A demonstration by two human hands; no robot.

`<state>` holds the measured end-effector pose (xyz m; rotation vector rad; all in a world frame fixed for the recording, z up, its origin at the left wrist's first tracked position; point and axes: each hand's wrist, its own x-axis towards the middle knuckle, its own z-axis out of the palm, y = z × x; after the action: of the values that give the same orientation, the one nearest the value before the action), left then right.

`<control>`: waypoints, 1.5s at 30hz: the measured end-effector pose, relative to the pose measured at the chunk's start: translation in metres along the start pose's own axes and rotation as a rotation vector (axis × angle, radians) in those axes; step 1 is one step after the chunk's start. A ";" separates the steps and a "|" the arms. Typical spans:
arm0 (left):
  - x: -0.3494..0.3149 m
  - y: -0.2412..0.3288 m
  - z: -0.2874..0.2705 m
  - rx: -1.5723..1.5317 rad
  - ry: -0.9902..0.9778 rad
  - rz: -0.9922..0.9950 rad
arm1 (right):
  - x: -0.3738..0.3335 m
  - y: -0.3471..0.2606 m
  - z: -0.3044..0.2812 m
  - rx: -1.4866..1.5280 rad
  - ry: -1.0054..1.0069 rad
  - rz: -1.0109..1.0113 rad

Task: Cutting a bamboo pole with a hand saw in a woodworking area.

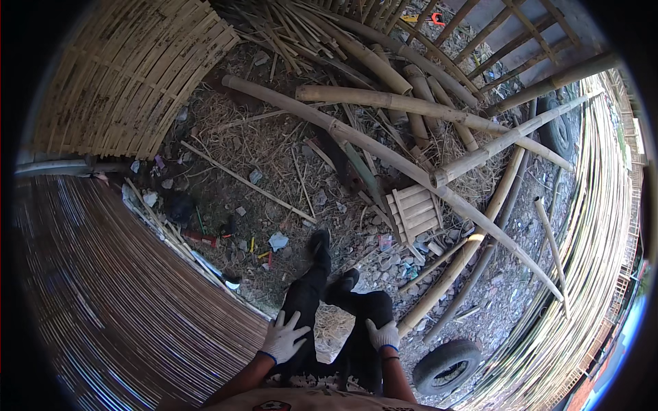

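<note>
A black tyre [447, 367] lies flat on stony ground at the lower right, and further tyres [558, 130] sit near the upper right edge. A woven bamboo panel [130, 75] fills the upper left, with a dark slatted panel [130, 274] below it. Long pale strips [582, 253] line the right side. A crumpled white scrap [277, 241] and an orange object [436, 19] lie farther off

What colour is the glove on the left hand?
The glove is white with a blue cuff edge, seen in the head view.
</note>
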<state>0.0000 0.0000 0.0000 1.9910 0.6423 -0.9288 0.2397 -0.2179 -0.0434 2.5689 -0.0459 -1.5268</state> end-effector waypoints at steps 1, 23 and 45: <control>0.009 0.010 -0.008 0.071 0.063 0.010 | 0.001 0.000 -0.024 -0.003 0.020 0.083; 0.466 -0.072 -0.190 -0.039 0.499 0.163 | 0.469 -0.234 -0.083 -0.334 0.795 -0.601; 0.700 0.014 0.009 -0.696 0.510 0.234 | 0.529 -0.234 -0.227 1.884 0.081 -0.749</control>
<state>0.4242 0.0546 -0.5547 1.5995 0.8451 -0.0116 0.6807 -0.0157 -0.4312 4.3854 -1.1348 -2.0644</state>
